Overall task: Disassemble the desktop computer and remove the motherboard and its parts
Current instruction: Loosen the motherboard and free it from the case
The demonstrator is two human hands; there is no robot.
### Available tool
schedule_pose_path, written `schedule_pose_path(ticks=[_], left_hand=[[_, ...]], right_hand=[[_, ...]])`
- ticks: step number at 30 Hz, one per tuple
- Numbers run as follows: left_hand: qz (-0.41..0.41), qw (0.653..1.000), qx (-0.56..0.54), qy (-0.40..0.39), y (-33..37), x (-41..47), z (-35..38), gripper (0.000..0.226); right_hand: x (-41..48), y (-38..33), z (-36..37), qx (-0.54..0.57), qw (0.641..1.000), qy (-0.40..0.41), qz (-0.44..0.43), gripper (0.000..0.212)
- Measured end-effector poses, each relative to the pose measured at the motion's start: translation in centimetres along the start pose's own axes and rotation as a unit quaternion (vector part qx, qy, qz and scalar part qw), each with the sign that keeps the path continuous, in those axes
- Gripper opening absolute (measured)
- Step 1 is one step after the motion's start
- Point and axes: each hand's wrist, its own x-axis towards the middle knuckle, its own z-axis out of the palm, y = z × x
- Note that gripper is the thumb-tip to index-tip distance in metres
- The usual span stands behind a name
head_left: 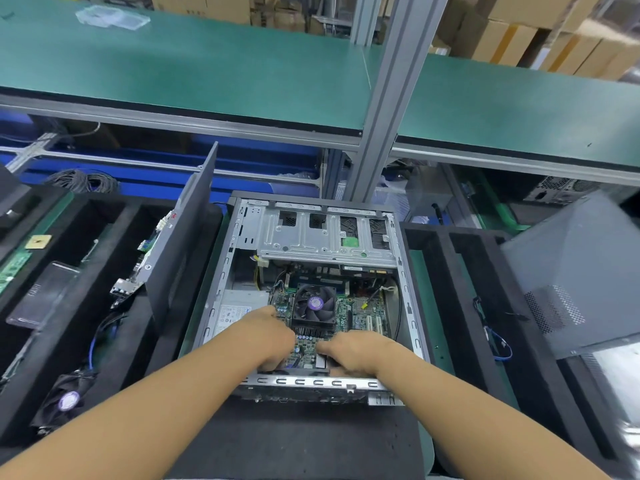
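Hands: left hand [273,337] and right hand [355,353] inside the case [410,306], fingers at the motherboard's [365,311] near edge; grip cannot be told.
Done: side panel [187,233] off.
Left: motherboard seated in the case, cooler fan [315,302] mounted.

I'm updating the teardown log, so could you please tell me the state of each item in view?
computer case: open, lying flat
motherboard: seated in the case
cooler fan: mounted on the motherboard
grey panel: detached, propped at the right
left-hand grip: at the motherboard's near edge, hold unclear
right-hand grip: at the motherboard's near edge, hold unclear
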Motion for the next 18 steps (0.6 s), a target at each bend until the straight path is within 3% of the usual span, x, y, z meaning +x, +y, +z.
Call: schedule_pose_path(ticks=[5,10,14,18], left_hand=[[-0.016,0.998,0.04,-0.04,0.6,0.4,-0.1,0.024],[-0.001,1.0,0.015,-0.007,0.1,0.7,-0.1,0.023],[0.018,0.994,-0.051,0.094,-0.8,0.8,0.9,0.017],[0.068,0.967,-0.14,0.203,-2.6,1.1,2.7,0.027]], right_hand=[[0.8,-0.4,0.0,-0.031,1.0,-0.004,0.001,0.021],[0.5,-0.6,-0.3,-0.067,0.997,0.021,-0.026,0.026],[0.4,-0.2,-0.2,-0.104,0.992,0.056,-0.04,0.028],[0.7,0.0,0.1,-0.098,0.994,0.043,-0.035,0.017]])
